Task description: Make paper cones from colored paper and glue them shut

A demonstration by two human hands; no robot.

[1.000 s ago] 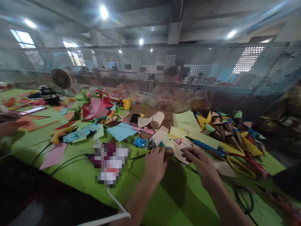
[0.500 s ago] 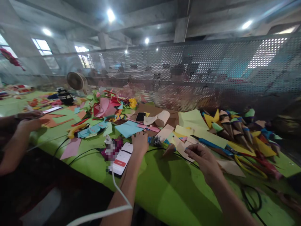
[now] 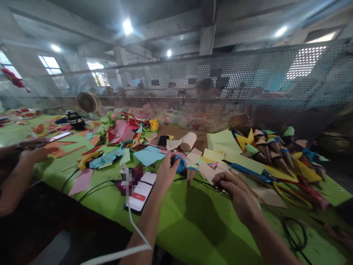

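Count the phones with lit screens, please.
2: the near phone, beside the person's left hand; the far phone, near a co-worker's hand. Others may be hidden.

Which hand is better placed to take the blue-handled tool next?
Right, I'd judge: the right hand is nearer the blue-handled tool, though whether it holds anything is unclear. The left hand is farther off, its fingers at the blue packet.

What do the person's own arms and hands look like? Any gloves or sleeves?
Both the left hand and right hand are bare, with no gloves. No sleeve, watch or bracelet shows on either forearm. A white cable crosses in front of the left one. Fingernails are too blurry to tell.
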